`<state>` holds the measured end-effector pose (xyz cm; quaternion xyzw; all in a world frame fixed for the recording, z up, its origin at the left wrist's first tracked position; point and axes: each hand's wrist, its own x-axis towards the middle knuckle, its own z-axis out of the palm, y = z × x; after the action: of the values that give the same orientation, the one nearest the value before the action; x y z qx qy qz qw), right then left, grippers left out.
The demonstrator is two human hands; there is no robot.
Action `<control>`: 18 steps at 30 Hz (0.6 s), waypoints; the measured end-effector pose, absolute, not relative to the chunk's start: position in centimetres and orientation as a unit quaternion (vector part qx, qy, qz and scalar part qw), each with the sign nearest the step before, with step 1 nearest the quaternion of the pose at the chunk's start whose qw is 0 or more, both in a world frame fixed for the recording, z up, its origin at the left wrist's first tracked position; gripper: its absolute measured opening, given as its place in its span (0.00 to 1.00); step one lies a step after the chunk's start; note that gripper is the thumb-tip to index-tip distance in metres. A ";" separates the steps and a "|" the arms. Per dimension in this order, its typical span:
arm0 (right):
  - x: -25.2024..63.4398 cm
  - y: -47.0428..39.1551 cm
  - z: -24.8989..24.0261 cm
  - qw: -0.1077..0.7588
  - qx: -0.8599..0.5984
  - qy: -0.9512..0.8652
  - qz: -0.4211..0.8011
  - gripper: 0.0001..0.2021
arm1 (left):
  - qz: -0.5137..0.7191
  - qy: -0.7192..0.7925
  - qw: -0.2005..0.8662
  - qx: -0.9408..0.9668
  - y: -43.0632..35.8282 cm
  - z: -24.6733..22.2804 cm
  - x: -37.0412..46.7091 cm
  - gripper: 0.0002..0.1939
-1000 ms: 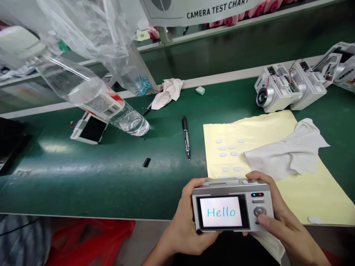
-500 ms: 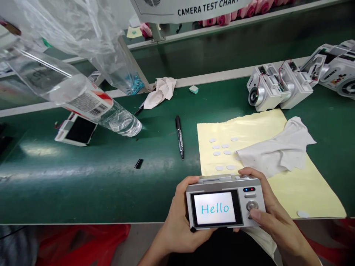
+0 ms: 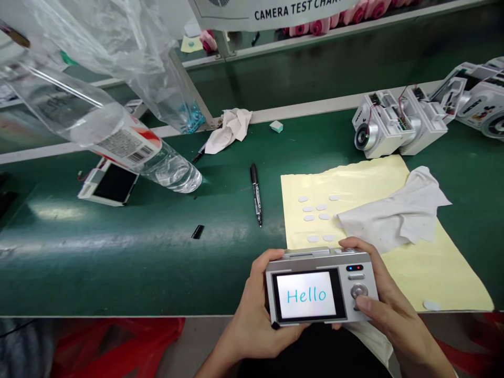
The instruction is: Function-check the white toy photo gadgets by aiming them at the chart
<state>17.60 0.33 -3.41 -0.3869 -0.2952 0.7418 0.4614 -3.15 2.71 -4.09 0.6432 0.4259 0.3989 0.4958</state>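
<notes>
A silver digital camera [image 3: 307,295] is held at the table's front edge, its back towards me. "Hello" in blue letters shows on its lit screen, and small blue and red lights glow at its upper right. My left hand [image 3: 258,310] is closed around the left end, thumb below and a finger on the top edge. My right hand [image 3: 388,310] grips the right end, with the thumb at the lower part of the round button pad and the index finger on top near the shutter side. The camera's front is hidden.
Beyond the camera lies yellow paper [image 3: 315,184] with several small white oval pieces and a white cloth [image 3: 394,215]. An uncapped black marker [image 3: 256,195], its cap [image 3: 197,231], a water bottle [image 3: 129,142], a screen unit [image 3: 110,182] and opened white cameras [image 3: 397,123] are on the green table.
The whole view has shifted very slightly. Both hands keep the same hold on the camera, and its screen still reads "Hello".
</notes>
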 end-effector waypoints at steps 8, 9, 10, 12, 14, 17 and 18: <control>17.7 0.5 -3.6 0.452 -0.386 -0.297 0.748 0.27 | 0.397 0.426 0.501 0.640 2.5 -4.2 -3.3 0.42; 17.7 0.5 -3.6 0.448 -0.387 -0.294 0.750 0.29 | 0.397 0.427 0.502 0.639 2.5 -4.2 -3.3 0.42; 17.7 0.5 -3.6 0.444 -0.387 -0.290 0.754 0.30 | 0.395 0.430 0.502 0.638 2.5 -4.2 -3.3 0.42; 17.7 0.6 -3.5 0.435 -0.392 -0.282 0.760 0.33 | 0.396 0.432 0.500 0.638 2.5 -4.3 -3.3 0.42; 17.6 0.6 -3.4 0.429 -0.409 -0.276 0.757 0.35 | 0.397 0.428 0.503 0.638 2.5 -4.3 -3.3 0.42; 17.5 0.6 -3.3 0.423 -0.419 -0.280 0.753 0.36 | 0.398 0.420 0.513 0.634 2.6 -4.3 -3.2 0.42; 17.5 0.6 -3.2 0.424 -0.420 -0.279 0.752 0.36 | 0.397 0.422 0.514 0.632 2.6 -4.3 -3.2 0.42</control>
<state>17.53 0.65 -3.24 -0.4200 -0.2790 0.7520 0.4245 -3.20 2.57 -4.31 0.6324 0.4225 0.3972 0.5136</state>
